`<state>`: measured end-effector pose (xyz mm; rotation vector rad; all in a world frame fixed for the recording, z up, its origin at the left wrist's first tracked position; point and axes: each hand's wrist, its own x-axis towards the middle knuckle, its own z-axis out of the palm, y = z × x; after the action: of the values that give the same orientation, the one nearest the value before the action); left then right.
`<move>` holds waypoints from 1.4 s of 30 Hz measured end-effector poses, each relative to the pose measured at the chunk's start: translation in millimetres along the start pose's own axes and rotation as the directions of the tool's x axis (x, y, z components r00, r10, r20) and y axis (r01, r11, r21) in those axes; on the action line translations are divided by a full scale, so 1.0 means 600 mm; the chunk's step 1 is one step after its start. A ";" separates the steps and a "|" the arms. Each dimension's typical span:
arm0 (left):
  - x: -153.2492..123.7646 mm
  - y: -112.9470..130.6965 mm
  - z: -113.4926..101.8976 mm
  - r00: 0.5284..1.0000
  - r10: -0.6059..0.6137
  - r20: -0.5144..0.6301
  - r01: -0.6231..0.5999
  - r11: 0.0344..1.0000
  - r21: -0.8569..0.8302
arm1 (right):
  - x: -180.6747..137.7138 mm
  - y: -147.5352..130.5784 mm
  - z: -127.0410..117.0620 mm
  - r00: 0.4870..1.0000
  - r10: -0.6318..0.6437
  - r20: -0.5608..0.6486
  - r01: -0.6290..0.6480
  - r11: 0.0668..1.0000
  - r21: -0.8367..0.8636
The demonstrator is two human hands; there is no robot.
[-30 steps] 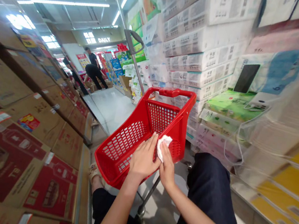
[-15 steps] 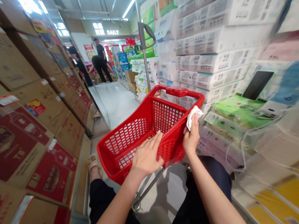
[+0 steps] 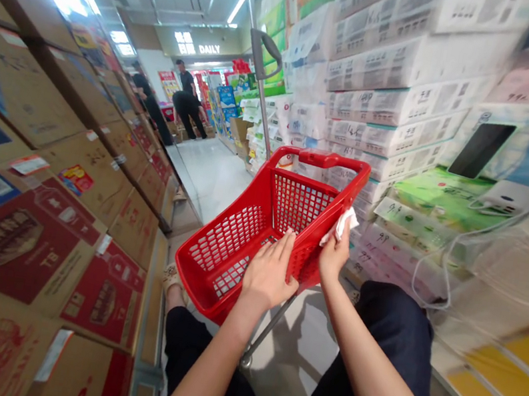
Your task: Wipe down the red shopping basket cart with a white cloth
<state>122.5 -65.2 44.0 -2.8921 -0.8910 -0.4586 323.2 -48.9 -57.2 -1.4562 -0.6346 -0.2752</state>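
A red plastic shopping basket (image 3: 216,244) with grid walls and a raised handle stands tilted between my legs, its inside bare. My left hand (image 3: 271,270) lies over the near rim, fingers stretched together across the edge and thumb apart. In my right hand (image 3: 335,254) is a crumpled white cloth (image 3: 342,224), pressed against the right outer side of the basket just below the handle. The palm side of my right hand is partly hidden. Under the basket runs a thin metal rod (image 3: 267,333) ending in a small wheel.
Cardboard cartons (image 3: 14,237) are stacked close on my left. Packs of paper (image 3: 381,109) rise on the right, with a black phone (image 3: 481,150) leaning there beside a white cable (image 3: 446,282). Two people (image 3: 189,104) stand farther down the aisle (image 3: 213,169).
My right hand has slid the cloth a little down along the basket's side, away from the handle. My left hand stays on the rim. The view has shifted slightly left.
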 end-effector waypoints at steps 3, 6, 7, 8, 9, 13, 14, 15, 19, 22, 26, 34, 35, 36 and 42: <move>0.002 0.000 0.001 1.000 0.004 -0.004 -0.004 1.000 -0.011 | 0.039 -0.036 0.016 0.986 -0.162 0.035 0.161 0.987 0.022; 0.000 0.002 0.001 1.000 0.007 -0.008 -0.007 1.000 -0.007 | 0.022 -0.026 0.007 0.988 -0.154 0.026 0.153 0.988 0.019; -0.002 0.003 0.000 1.000 0.007 -0.010 -0.007 1.000 -0.005 | 0.012 -0.015 0.001 0.993 -0.117 0.017 0.117 0.993 0.018; -0.004 0.003 0.000 1.000 0.006 -0.012 -0.006 1.000 -0.005 | 0.002 -0.004 -0.005 0.997 -0.082 0.006 0.082 0.997 0.018; -0.007 0.004 -0.001 1.000 0.003 -0.015 -0.003 1.000 -0.007 | -0.004 0.005 -0.010 0.998 -0.055 -0.003 0.055 0.998 0.019; -0.014 0.005 -0.003 1.000 0.003 -0.026 -0.004 1.000 -0.024 | 0.027 -0.016 -0.014 0.998 -0.070 0.006 0.069 0.997 0.033; -0.014 0.005 -0.004 1.000 0.004 -0.026 -0.004 1.000 -0.026 | 0.046 -0.033 -0.011 0.995 -0.102 0.016 0.102 0.994 0.042; -0.015 0.005 -0.004 1.000 0.006 -0.025 -0.006 1.000 -0.027 | 0.065 -0.051 -0.008 0.990 -0.142 0.026 0.140 0.989 0.050; -0.016 0.007 -0.006 0.999 0.009 -0.033 -0.010 0.999 -0.038 | 0.119 -0.078 -0.005 0.956 -0.286 0.057 0.283 0.957 0.065; -0.018 0.007 -0.007 0.999 0.008 -0.049 -0.010 0.999 -0.040 | 0.111 -0.047 -0.021 0.983 -0.178 0.040 0.177 0.984 0.032; -0.025 0.005 -0.008 0.999 0.010 -0.046 -0.011 0.999 -0.032 | 0.078 -0.038 -0.044 0.987 -0.146 0.066 0.144 0.989 0.031; -0.028 0.002 -0.011 0.999 0.010 -0.040 -0.011 0.999 -0.037 | 0.133 -0.059 -0.036 0.967 -0.246 0.074 0.246 0.969 0.006; -0.029 0.002 -0.011 0.999 0.010 -0.044 -0.012 0.999 -0.038 | 0.140 -0.052 -0.037 0.975 -0.214 0.063 0.215 0.977 -0.007; -0.030 0.001 -0.010 0.999 0.011 -0.046 -0.013 0.999 -0.037 | 0.145 -0.047 -0.040 0.979 -0.195 0.053 0.196 0.980 -0.014; -0.036 -0.002 -0.008 0.999 0.014 -0.045 -0.016 0.999 -0.041 | 0.198 -0.089 -0.057 0.921 -0.384 -0.068 0.386 0.923 0.007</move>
<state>103.7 -76.5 42.3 -2.9109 -0.8632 -0.5451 398.3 -64.5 53.3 -1.2893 -0.8679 -0.6200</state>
